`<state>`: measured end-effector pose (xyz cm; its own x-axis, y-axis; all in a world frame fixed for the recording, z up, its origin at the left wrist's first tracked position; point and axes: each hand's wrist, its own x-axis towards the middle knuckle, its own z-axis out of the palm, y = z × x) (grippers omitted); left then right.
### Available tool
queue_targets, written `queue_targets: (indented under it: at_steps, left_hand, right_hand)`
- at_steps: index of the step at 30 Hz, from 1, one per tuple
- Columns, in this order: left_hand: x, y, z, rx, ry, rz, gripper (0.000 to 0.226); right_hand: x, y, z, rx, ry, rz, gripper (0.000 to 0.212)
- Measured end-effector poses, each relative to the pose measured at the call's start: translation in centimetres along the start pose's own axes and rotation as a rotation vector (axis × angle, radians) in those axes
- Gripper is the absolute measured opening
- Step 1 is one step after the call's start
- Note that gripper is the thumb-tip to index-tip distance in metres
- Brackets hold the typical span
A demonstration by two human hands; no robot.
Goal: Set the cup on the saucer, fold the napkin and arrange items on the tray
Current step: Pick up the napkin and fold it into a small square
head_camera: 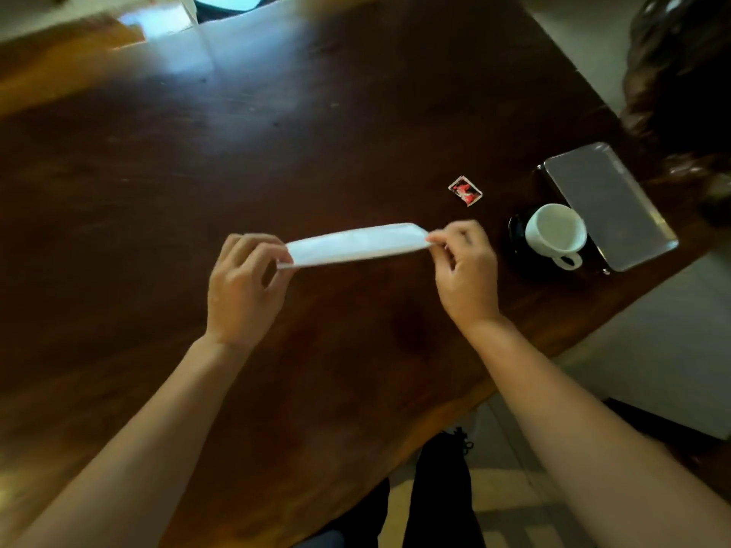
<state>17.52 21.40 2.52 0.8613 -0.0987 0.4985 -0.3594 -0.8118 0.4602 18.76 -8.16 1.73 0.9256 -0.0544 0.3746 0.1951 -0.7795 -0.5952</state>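
A white napkin (356, 244), folded into a long narrow strip, is held stretched just above the dark wooden table (197, 172). My left hand (241, 286) pinches its left end and my right hand (464, 270) pinches its right end. To the right, a white cup (555, 233) stands upright on a black saucer (516, 235), handle toward me. Right behind the cup lies a rectangular metal tray (609, 203) with nothing on it.
A small red-and-white sachet (465, 190) lies on the table behind my right hand. A dark bushy object (680, 92) sits at the far right by the tray. The table edge runs diagonally at the lower right, with floor and my legs beyond.
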Motion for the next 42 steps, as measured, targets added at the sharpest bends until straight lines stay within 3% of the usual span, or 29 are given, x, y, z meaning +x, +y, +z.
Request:
queue_targets:
  at_steps: [4,7,12,14,17,21,24,29,33,35,38,42]
  left_hand:
    - [-7.3,-0.1,1.6,0.056,-0.445,-0.231,0.016]
    - [-11.3,-0.2,2.9,0.057,-0.736,-0.389,0.015]
    - [-13.5,-0.3,4.1,0.016,-0.912,-0.522,0.014]
    - [-13.4,-0.3,4.3,-0.019,-0.88,-0.593,0.02]
    - [-12.8,-0.7,4.8,-0.06,-0.666,-0.747,0.023]
    - [-11.5,-1.4,5.9,-0.101,-0.41,-0.979,0.039]
    - [-10.6,-2.2,6.6,-0.125,-0.248,-1.163,0.049]
    - [-9.2,-3.4,8.1,-0.189,-0.237,-1.164,0.034]
    - [-8.8,-4.4,8.3,-0.251,-0.233,-1.209,0.035]
    - [-9.3,-4.9,7.9,-0.298,-0.191,-1.276,0.037]
    - [-9.6,-4.9,7.8,-0.363,-0.176,-1.339,0.028]
    - [-8.0,-4.7,8.1,-0.346,-0.189,-1.295,0.036]
  right_hand:
    - [-7.4,2.2,2.3,-0.064,-0.434,0.197,0.009]
    - [-11.0,3.4,3.7,-0.09,-0.611,0.363,0.01]
    - [-12.8,3.5,4.4,-0.162,-0.761,0.467,0.014]
    - [-12.7,3.4,4.3,-0.203,-0.802,0.48,0.015]
    - [-11.5,3.3,4.6,-0.203,-0.801,0.481,0.018]
    - [-8.4,2.3,6.7,-0.068,-0.642,0.59,0.044]
    - [-6.1,1.8,9.1,-0.078,-0.631,0.663,0.063]
    - [-4.0,1.0,11.9,-0.048,-0.692,0.646,0.028]
    - [-4.1,1.0,12.3,-0.036,-0.677,0.635,0.045]
    - [-4.2,1.6,12.0,-0.034,-0.615,0.684,0.057]
    - [-3.5,2.0,11.5,0.072,-0.517,0.827,0.057]
    - [-1.4,1.2,11.2,0.395,-0.509,0.958,0.013]
